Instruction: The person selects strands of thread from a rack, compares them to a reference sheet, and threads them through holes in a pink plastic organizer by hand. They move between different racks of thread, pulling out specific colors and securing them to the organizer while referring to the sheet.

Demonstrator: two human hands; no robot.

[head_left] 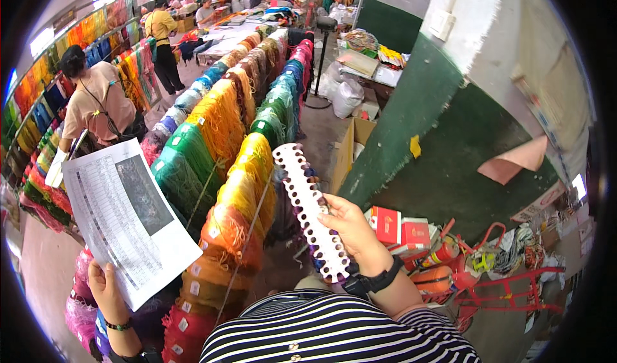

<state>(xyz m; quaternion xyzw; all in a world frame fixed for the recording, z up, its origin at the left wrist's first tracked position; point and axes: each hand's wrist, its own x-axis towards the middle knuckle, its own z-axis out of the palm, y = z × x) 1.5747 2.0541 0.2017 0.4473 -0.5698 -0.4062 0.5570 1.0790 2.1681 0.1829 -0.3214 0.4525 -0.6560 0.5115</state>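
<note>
My left hand [108,293] grips the lower edge of a printed paper sheet [119,202], which has a table of rows and a dark picture on it. My right hand [355,233] is closed on the edge of a long white thread card [307,208] with round holes along both sides. Some dark purple strands show at the card's right edge and lower end. Between my hands runs a rack of hanging thread skeins, with yellow skeins [247,170], orange skeins [225,237] and green skeins [183,163] bearing small white tags.
Red boxes [402,231] and a red hand truck [508,292] stand at the right, by a green and white pillar [411,118]. An open cardboard box [352,151] lies beyond the card. A person in a pink shirt [99,102] stands at the left near more skein racks.
</note>
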